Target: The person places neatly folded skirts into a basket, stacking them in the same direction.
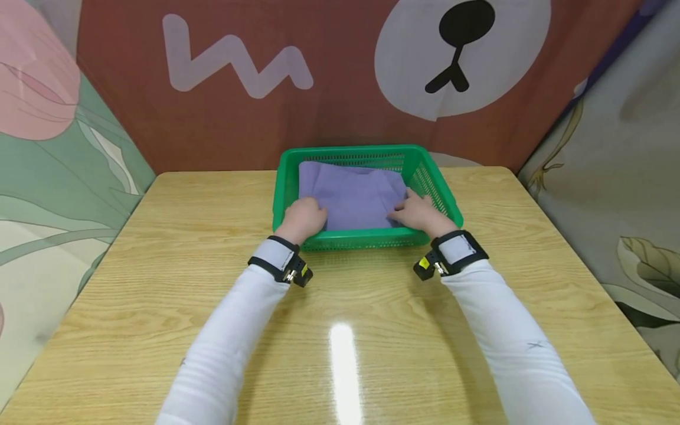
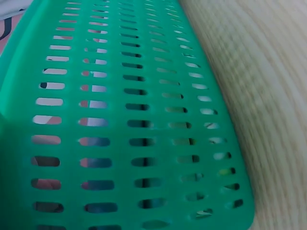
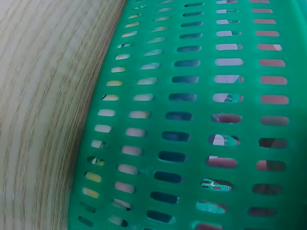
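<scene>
A folded purple cloth [image 1: 353, 195] lies in a green plastic basket [image 1: 366, 237] at the far side of the table. My left hand [image 1: 304, 218] reaches over the front rim and grips the cloth's left front part, its fingertips hidden from view. At the cloth's right edge is my right hand [image 1: 419, 211], fingers spread apart, thumb and fingertips touching the fabric. Both wrist views show mostly the basket's slotted wall, the left one its wall [image 2: 110, 112] and the right one its wall [image 3: 192, 112]. Neither hand can be made out clearly through the slots.
The basket stands on a light wooden table [image 1: 212, 265], near its back edge. Behind it hangs a brown printed curtain [image 1: 239, 130]. Patterned fabric [image 1: 611, 177] hangs at the right, and more floral fabric [image 1: 58, 177] at the left.
</scene>
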Demonstrator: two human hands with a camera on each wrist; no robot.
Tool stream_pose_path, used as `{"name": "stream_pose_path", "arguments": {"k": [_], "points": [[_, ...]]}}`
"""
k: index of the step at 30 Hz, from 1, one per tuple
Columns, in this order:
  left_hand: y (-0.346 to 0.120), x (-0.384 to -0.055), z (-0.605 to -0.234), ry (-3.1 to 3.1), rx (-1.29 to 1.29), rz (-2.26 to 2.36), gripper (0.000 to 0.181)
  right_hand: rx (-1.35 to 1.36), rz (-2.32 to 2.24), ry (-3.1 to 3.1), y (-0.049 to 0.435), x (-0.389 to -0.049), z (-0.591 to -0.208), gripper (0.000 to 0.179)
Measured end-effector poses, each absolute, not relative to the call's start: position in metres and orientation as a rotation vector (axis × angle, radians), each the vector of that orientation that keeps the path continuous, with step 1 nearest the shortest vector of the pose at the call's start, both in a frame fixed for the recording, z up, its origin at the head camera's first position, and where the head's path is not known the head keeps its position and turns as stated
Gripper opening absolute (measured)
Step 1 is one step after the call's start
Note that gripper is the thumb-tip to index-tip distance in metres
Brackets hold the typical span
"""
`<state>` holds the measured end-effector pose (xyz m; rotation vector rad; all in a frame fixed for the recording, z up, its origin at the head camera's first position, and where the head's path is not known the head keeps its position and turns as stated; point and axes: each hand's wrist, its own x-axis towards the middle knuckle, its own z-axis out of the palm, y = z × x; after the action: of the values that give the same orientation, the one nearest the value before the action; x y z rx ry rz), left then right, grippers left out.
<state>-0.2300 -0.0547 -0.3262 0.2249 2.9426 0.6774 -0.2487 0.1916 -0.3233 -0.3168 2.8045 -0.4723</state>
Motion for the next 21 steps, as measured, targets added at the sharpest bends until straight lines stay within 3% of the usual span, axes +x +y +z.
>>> {"name": "stream_pose_path", "arguments": {"k": [7,15,21], "points": [[-0.059,-0.224,-0.327,3.038,0.309,0.825,0.044,-0.279,-0.663,2.899,0.194,-0.241,-0.326,0.051],[-0.088,-0.192,-0.339,3.325,0.587,0.793,0.035,-0.452,-0.666,3.293,0.214,-0.207,-0.34,0.042],[-0.121,-0.172,-0.354,3.293,0.68,0.653,0.056,-0.552,-0.874,3.351,0.245,-0.185,-0.358,0.041]]}}
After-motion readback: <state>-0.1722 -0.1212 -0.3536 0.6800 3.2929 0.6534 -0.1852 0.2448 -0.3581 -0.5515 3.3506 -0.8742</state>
